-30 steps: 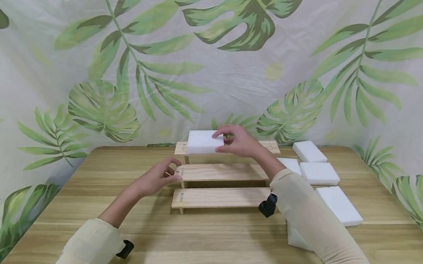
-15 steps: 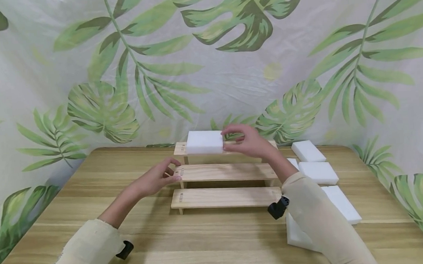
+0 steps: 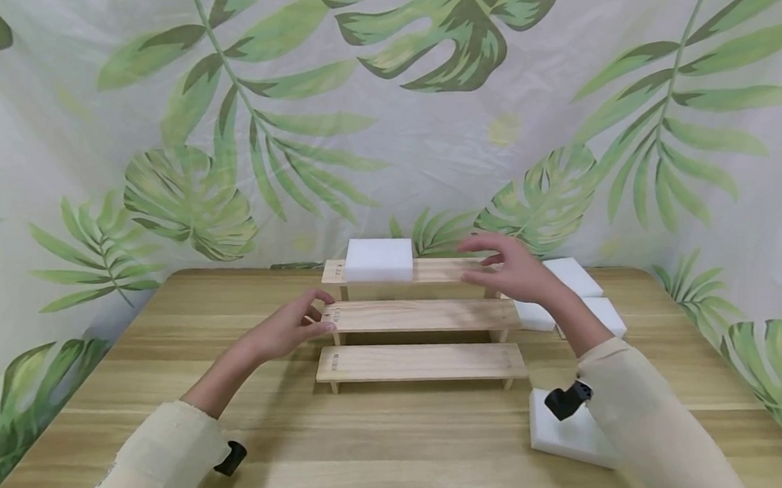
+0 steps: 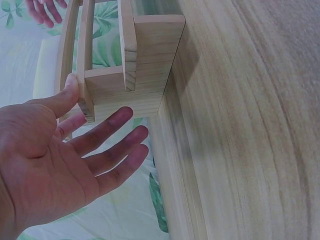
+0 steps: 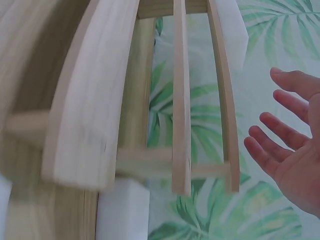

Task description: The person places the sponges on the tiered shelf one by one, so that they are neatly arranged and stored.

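A wooden three-tier stepped stand (image 3: 422,315) is on the table, its top tier at the back. One white foam-like block (image 3: 378,260) lies flat near the left end of that top tier. My left hand (image 3: 289,328) pinches the left end of the middle tier; in the left wrist view its thumb (image 4: 71,90) presses the board's edge, while three fingers spread free. To the right of the block, my right hand (image 3: 516,270) hovers by the top tier's right end with fingers apart and nothing in them. The right wrist view shows this hand (image 5: 295,145) apart from the boards.
More white blocks lie on the wooden table (image 3: 350,455) to the stand's right, among them a back block (image 3: 570,274) and a front block (image 3: 566,427). My right forearm covers part of them. A leaf-print curtain (image 3: 384,125) hangs right behind the table.
My right hand has let go of the white block on the top tier and drawn away to the right. The left hand keeps its place on the middle tier.
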The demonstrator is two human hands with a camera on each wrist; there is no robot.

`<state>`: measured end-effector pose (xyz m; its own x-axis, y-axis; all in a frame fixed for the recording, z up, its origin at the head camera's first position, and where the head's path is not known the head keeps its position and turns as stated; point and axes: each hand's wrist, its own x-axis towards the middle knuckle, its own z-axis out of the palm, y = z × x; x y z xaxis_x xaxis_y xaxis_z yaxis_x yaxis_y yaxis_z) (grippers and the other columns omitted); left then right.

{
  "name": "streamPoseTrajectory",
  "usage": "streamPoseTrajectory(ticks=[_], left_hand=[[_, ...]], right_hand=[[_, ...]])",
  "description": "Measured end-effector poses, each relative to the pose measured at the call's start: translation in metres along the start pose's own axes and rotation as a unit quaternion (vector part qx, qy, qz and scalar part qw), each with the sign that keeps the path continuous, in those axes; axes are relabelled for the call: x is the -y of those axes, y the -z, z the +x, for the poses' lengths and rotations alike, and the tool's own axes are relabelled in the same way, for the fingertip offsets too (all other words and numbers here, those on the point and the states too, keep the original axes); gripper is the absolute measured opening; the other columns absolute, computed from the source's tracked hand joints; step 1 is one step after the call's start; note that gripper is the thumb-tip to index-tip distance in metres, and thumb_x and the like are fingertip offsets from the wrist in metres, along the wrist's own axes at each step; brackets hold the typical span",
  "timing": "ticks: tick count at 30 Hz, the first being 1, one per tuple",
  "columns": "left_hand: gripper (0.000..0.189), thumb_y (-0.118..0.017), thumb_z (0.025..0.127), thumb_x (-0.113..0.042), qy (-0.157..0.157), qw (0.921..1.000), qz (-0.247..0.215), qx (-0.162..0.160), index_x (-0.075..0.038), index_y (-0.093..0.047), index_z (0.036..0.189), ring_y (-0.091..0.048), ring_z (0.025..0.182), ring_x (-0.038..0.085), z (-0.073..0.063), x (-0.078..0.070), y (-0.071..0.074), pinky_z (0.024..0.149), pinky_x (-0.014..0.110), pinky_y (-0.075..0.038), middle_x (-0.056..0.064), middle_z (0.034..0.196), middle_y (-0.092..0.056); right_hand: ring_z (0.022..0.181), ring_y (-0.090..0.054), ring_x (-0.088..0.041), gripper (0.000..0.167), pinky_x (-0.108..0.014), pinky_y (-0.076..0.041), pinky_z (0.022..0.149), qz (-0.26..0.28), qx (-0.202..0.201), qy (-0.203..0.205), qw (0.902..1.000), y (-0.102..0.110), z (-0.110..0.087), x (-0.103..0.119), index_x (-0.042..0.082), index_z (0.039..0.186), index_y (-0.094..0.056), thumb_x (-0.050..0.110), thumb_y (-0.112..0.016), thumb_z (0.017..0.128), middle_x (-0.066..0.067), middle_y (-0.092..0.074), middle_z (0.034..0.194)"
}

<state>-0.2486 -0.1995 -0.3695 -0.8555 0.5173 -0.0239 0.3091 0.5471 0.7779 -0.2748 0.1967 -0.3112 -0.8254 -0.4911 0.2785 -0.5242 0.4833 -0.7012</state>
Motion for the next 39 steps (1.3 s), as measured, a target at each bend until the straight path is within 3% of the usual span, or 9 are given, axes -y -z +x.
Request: streamPoseTrajectory(ticks=[12,16,24,32,39], left_hand=[[0.048,-0.059,0.108,-0.019,0.002,1.0,-0.002,0.001,0.004,-0.039,0.144,-0.063,0.111,0.043,0.0,-0.001,0.0,0.09,0.056,-0.053,0.029,0.122,-0.058],[0.048,-0.059,0.108,-0.02,0.002,1.0,-0.002,0.002,0.004,-0.038,0.145,-0.062,0.112,0.043,0.0,0.0,0.001,0.09,0.057,-0.052,0.029,0.123,-0.058],[0.048,-0.059,0.108,-0.019,0.002,1.0,-0.002,0.001,0.004,-0.038,0.145,-0.062,0.113,0.043,0.0,0.0,0.0,0.091,0.057,-0.052,0.029,0.123,-0.058],[0.048,-0.06,0.108,-0.02,0.004,1.0,0.002,-0.001,0.003,-0.039,0.145,-0.062,0.113,0.043,0.0,0.001,0.0,0.089,0.053,-0.053,0.028,0.123,-0.058],[0.047,-0.059,0.108,-0.021,0.002,0.9999,0.009,-0.004,0.002,-0.04,0.144,-0.061,0.114,0.043,0.0,0.002,0.0,0.089,0.051,-0.053,0.028,0.123,-0.058]], right_hand=[[0.118,-0.064,-0.04,0.039,-0.051,-0.055,0.092,-0.069,-0.027,-0.015,0.9971,0.029,-0.047,-0.019,-0.005,0.128,-0.067,0.007,-0.078,0.093,-0.022,-0.068,0.126],[0.107,-0.068,-0.037,0.036,-0.045,-0.058,0.085,-0.086,-0.022,-0.011,0.996,0.035,-0.061,-0.027,-0.006,0.124,-0.068,0.005,-0.078,0.092,-0.02,-0.071,0.117],[0.088,-0.071,-0.016,0.027,-0.028,-0.056,0.071,-0.105,-0.007,0.006,0.9944,0.043,-0.088,-0.037,-0.003,0.114,-0.071,0.003,-0.08,0.09,-0.009,-0.074,0.102],[0.085,-0.068,-0.006,0.019,-0.028,-0.056,0.067,-0.079,0.075,-0.003,0.9941,0.047,-0.111,-0.05,0.004,0.108,-0.072,0.005,-0.08,0.09,0.0,-0.071,0.097],[0.088,-0.07,-0.014,0.024,-0.029,-0.056,0.068,-0.012,0.163,-0.017,0.9864,0.037,-0.125,-0.059,-0.001,0.111,-0.069,0.003,-0.078,0.09,-0.012,-0.07,0.1]])
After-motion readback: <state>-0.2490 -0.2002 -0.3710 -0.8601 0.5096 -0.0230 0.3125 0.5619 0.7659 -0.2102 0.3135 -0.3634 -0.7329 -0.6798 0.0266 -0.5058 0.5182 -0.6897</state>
